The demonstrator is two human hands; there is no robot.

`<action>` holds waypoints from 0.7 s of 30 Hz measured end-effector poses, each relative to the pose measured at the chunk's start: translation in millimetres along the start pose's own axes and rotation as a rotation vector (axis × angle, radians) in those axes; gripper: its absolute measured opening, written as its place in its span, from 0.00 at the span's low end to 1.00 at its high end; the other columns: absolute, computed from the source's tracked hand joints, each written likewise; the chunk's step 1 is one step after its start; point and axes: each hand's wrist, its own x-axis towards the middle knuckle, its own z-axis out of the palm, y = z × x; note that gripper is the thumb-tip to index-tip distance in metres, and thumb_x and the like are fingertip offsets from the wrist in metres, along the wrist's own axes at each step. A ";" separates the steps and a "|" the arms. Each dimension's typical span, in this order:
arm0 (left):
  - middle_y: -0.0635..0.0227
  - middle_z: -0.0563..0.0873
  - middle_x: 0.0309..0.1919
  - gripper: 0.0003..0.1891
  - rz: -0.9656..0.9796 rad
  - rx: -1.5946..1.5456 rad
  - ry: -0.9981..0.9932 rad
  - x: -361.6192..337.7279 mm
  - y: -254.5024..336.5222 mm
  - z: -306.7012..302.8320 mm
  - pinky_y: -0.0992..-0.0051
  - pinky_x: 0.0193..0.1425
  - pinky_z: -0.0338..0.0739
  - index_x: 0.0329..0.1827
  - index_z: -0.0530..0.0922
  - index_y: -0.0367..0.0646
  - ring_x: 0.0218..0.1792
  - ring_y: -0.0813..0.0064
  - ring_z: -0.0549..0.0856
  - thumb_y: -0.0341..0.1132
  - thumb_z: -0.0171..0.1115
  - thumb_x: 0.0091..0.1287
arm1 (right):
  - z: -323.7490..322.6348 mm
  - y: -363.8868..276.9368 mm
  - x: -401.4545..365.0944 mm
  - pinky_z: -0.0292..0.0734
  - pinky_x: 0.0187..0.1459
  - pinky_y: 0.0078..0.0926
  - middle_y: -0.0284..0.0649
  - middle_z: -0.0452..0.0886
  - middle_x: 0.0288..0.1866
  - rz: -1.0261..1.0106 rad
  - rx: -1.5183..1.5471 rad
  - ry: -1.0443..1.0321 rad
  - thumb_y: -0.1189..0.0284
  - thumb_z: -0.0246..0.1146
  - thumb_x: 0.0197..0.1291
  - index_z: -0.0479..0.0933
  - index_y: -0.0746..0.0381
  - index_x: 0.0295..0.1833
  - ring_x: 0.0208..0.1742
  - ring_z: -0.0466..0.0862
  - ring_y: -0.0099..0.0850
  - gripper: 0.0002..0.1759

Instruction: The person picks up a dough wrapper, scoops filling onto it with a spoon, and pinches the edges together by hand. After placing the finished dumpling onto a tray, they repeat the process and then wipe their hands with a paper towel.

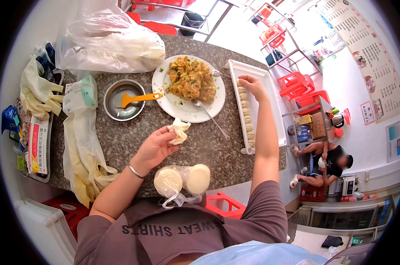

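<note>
Between the fingers of my left hand (158, 148) is a crumpled, pale dough wrapper (179, 131), held just below the white plate (160, 84). My right hand (254, 87) reaches over a white tray (274, 106), its fingers at the top end of a row of folded dumplings (246, 115); the fingertips partly hide what they touch. The plate bears a mound of chopped filling (189, 79) and two metal spoons, one spoon (212, 120) lying over the lower rim. Round wrappers (196, 179) in plastic bags lie near my body.
A metal bowl (113, 106) with a yellow-handled brush (140, 98) stands left of the plate. Plastic bags (116, 44), pale gloves (87, 154) and a box (37, 143) lie at the left. A person (330, 165) sits far right, near red stools (295, 84).
</note>
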 end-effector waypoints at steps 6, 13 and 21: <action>0.67 0.85 0.48 0.13 0.000 -0.008 -0.009 0.0 -2.0 -1.9 0.78 0.45 0.84 0.57 0.75 0.41 0.45 0.79 0.86 0.29 0.57 0.71 | -5.3 4.3 -1.4 0.75 0.50 0.20 0.34 0.86 0.45 -0.026 0.064 -0.068 0.67 0.64 0.66 0.83 0.64 0.53 0.46 0.81 0.21 0.15; 0.66 0.86 0.45 0.08 0.112 0.031 0.013 1.0 -6.6 -6.5 0.77 0.47 0.86 0.51 0.79 0.39 0.44 0.77 0.87 0.29 0.59 0.71 | 36.0 -64.7 -49.5 0.76 0.52 0.23 0.37 0.86 0.48 -0.312 0.073 0.178 0.68 0.61 0.69 0.82 0.65 0.53 0.48 0.83 0.23 0.14; 0.77 0.84 0.28 0.03 0.371 0.523 0.120 2.7 -8.9 6.6 0.86 0.27 0.71 0.38 0.79 0.45 0.27 0.89 0.80 0.31 0.66 0.67 | 174.2 -158.1 -204.3 0.79 0.48 0.32 0.45 0.82 0.47 -0.682 -0.074 -0.222 0.77 0.68 0.57 0.81 0.61 0.49 0.47 0.83 0.41 0.13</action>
